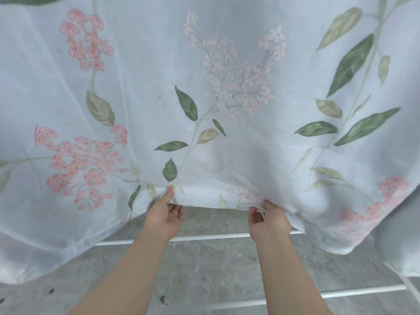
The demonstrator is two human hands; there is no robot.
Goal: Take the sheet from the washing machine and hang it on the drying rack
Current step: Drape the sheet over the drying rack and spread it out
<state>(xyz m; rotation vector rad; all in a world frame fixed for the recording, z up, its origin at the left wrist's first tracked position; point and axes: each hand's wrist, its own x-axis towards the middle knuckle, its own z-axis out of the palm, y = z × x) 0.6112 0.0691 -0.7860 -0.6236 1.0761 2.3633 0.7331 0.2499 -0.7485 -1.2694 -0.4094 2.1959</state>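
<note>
- Head view: filled from 9 through 12 to 3 o'clock by sheet (227,64), hanging down toward rack (204,237).
- Pinched the near hem at 6 o'clock with left hand (162,214), thumb on top, fingers curled beneath.
- Gripped the same hem toward 5 o'clock with right hand (268,220), fingers curled round the edge.
- Judged fetching done and draping mostly done; left only evening the hem and letting go.
- Showed bare rack bars over floor (204,264) at 6 o'clock.
</note>
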